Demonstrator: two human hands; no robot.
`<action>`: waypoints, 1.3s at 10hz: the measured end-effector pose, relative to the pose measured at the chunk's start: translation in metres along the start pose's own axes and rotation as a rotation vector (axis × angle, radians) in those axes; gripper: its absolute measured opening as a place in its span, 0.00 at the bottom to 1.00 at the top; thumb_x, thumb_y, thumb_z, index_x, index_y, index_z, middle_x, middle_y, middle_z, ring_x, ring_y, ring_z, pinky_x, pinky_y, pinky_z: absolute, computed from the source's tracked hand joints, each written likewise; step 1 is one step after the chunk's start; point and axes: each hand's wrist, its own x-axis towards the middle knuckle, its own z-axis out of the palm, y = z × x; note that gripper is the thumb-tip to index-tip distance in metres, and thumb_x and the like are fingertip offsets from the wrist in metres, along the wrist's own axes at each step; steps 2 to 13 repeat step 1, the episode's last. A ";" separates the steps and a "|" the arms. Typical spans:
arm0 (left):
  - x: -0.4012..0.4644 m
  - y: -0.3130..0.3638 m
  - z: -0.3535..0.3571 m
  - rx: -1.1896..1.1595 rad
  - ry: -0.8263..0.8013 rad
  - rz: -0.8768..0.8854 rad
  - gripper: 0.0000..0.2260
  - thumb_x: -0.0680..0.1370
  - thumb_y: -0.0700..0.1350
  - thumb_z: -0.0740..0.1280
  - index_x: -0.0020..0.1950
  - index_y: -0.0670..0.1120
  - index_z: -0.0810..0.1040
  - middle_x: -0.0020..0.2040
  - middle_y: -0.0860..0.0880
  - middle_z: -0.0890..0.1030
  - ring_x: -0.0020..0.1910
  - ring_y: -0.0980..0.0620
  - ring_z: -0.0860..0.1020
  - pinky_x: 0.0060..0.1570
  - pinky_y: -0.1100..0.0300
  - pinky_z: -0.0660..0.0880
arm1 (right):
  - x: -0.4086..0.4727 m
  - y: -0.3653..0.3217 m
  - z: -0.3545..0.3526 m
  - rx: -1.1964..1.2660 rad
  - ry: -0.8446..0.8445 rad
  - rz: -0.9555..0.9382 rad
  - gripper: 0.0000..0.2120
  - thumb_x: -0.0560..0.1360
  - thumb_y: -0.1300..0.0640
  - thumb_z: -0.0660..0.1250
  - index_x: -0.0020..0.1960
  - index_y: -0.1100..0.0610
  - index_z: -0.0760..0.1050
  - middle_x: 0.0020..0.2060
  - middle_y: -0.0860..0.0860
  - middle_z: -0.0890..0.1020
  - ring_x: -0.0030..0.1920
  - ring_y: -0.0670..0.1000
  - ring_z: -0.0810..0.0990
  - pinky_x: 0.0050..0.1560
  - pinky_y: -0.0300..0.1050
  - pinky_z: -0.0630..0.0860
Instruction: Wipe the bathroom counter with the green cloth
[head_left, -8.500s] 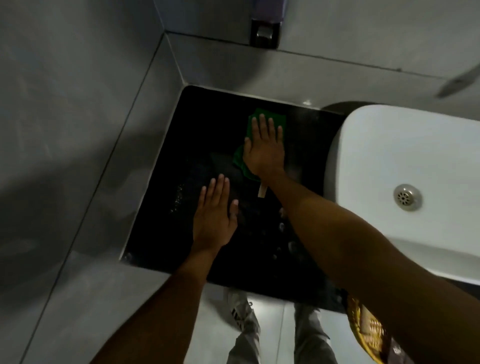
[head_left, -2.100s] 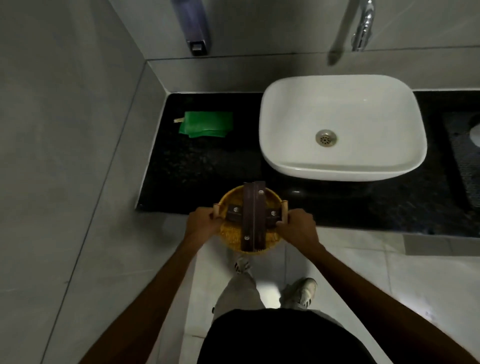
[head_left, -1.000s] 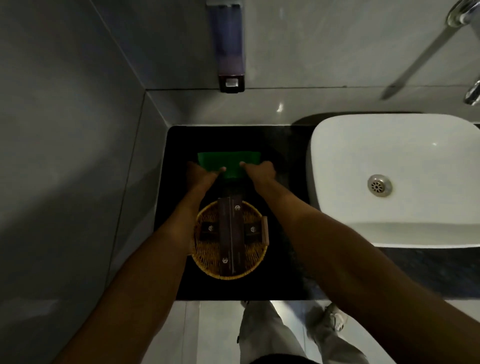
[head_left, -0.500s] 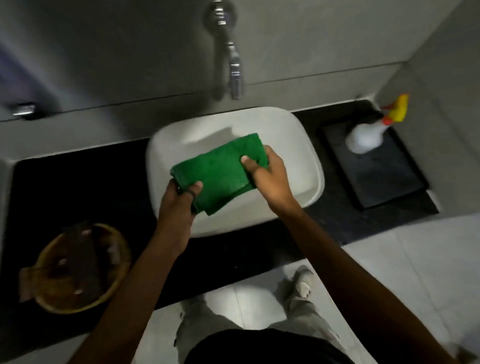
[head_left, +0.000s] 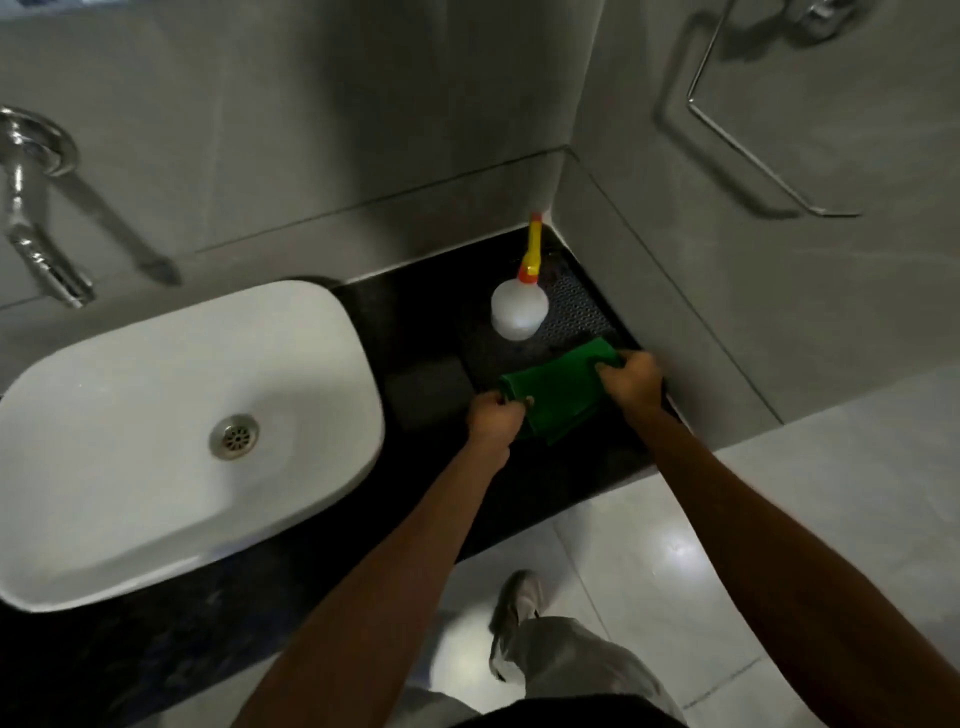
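Observation:
The folded green cloth (head_left: 558, 392) is held between both hands low over the right end of the black counter (head_left: 561, 478), above a dark perforated mat (head_left: 576, 312). My left hand (head_left: 496, 418) grips the cloth's near left corner. My right hand (head_left: 631, 379) grips its far right edge, close to the right wall. Whether the cloth touches the mat I cannot tell.
A white spray bottle (head_left: 519, 309) with a yellow and orange nozzle stands on the mat just behind the cloth. The white basin (head_left: 156, 426) fills the counter's left part, with a chrome tap (head_left: 36, 228) above. A towel rail (head_left: 753, 150) hangs on the right wall.
Both hands carried the green cloth from over the basin to the right end of the counter beside the spray bottle. Before that, the wicker basket was set on the left end.

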 end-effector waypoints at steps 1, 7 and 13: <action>0.019 0.000 0.024 0.200 0.054 0.006 0.16 0.85 0.42 0.63 0.37 0.43 0.71 0.37 0.43 0.70 0.36 0.43 0.70 0.45 0.54 0.66 | 0.021 0.011 -0.002 -0.153 -0.083 -0.007 0.19 0.77 0.57 0.70 0.61 0.70 0.78 0.57 0.69 0.82 0.60 0.68 0.81 0.58 0.56 0.77; 0.019 0.000 0.024 0.200 0.054 0.006 0.16 0.85 0.42 0.63 0.37 0.43 0.71 0.37 0.43 0.70 0.36 0.43 0.70 0.45 0.54 0.66 | 0.021 0.011 -0.002 -0.153 -0.083 -0.007 0.19 0.77 0.57 0.70 0.61 0.70 0.78 0.57 0.69 0.82 0.60 0.68 0.81 0.58 0.56 0.77; 0.019 0.000 0.024 0.200 0.054 0.006 0.16 0.85 0.42 0.63 0.37 0.43 0.71 0.37 0.43 0.70 0.36 0.43 0.70 0.45 0.54 0.66 | 0.021 0.011 -0.002 -0.153 -0.083 -0.007 0.19 0.77 0.57 0.70 0.61 0.70 0.78 0.57 0.69 0.82 0.60 0.68 0.81 0.58 0.56 0.77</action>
